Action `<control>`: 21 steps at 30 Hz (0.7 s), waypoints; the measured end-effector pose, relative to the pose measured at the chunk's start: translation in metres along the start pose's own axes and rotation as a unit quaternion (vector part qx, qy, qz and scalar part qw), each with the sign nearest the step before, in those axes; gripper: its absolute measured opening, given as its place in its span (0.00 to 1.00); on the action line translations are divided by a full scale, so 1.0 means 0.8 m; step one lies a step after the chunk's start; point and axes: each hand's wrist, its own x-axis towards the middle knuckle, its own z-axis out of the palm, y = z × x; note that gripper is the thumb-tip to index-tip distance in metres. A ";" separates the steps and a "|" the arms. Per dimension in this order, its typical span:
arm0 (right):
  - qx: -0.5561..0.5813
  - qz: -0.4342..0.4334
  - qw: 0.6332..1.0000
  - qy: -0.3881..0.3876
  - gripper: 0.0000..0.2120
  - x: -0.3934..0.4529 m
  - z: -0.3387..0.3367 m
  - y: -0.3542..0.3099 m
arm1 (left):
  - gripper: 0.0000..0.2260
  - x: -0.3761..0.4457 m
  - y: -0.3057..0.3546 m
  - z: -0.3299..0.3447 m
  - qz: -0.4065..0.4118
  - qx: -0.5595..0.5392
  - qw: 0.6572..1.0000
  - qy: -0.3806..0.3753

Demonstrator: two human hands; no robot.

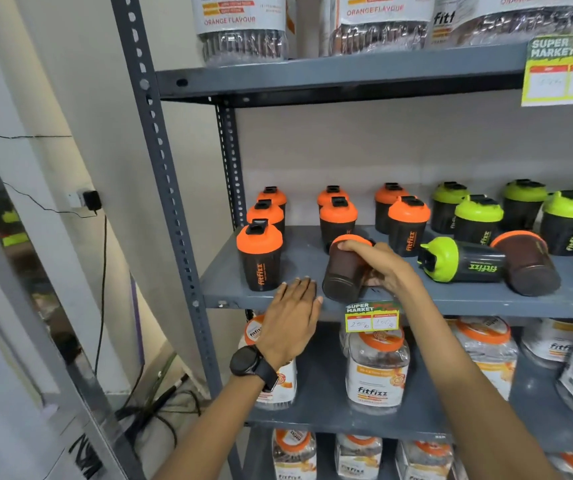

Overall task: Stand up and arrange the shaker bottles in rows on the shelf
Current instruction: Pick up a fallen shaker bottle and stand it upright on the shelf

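— What does the frame show at its centre?

— A person's right hand (376, 263) wraps its fingers around a dark plastic shaker bottle with an orange lid (345, 268), tilted with its base toward the camera at the front edge of the grey metal shelf (305, 258). The left hand (292, 317) rests flat at the shelf lip just left of it, fingers pressed together, holding nothing.

— How much of the job looks done?

— Roughly half, by appearance. Orange-lidded bottles stand upright in short rows at centre left, one at the front (260, 256); green-lidded ones stand at right. A green-lidded shaker (461, 259) and a brown-tinted one beside it (527, 263) lie on their sides at centre right, with another partly cut off at the right edge.
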 end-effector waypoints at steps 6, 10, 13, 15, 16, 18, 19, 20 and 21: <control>-0.032 -0.137 0.988 0.062 0.20 -0.020 -0.017 -0.008 | 0.23 0.019 0.001 0.007 0.000 -0.002 1.000 -0.009; -0.188 -0.272 0.912 0.243 0.42 -0.033 0.004 -0.015 | 0.23 0.026 0.003 0.014 -0.002 0.010 1.000 -0.002; -0.218 -0.353 0.857 0.305 0.45 -0.034 0.031 -0.007 | 0.24 0.025 0.003 0.018 -0.007 0.017 1.000 0.008; -0.214 -0.361 0.845 0.331 0.44 -0.027 0.045 0.000 | 0.24 0.025 0.003 0.018 -0.005 0.022 1.000 0.012; -0.207 -0.358 0.843 0.343 0.44 -0.023 0.050 0.004 | 0.24 0.025 0.003 0.018 -0.005 0.021 1.000 0.014; -0.201 -0.345 0.842 0.362 0.45 -0.014 0.060 0.010 | 0.24 0.025 0.004 0.018 -0.005 0.014 1.000 0.015; -0.203 -0.337 0.842 0.368 0.45 -0.011 0.065 0.013 | 0.23 0.024 0.003 0.018 -0.005 0.011 1.000 0.015; -0.207 -0.331 0.842 0.372 0.46 -0.007 0.068 0.017 | 0.23 0.024 0.003 0.018 -0.004 0.009 1.000 0.014; -0.211 -0.328 0.842 0.373 0.46 -0.004 0.071 0.020 | 0.23 0.024 0.003 0.018 -0.003 0.010 1.000 0.013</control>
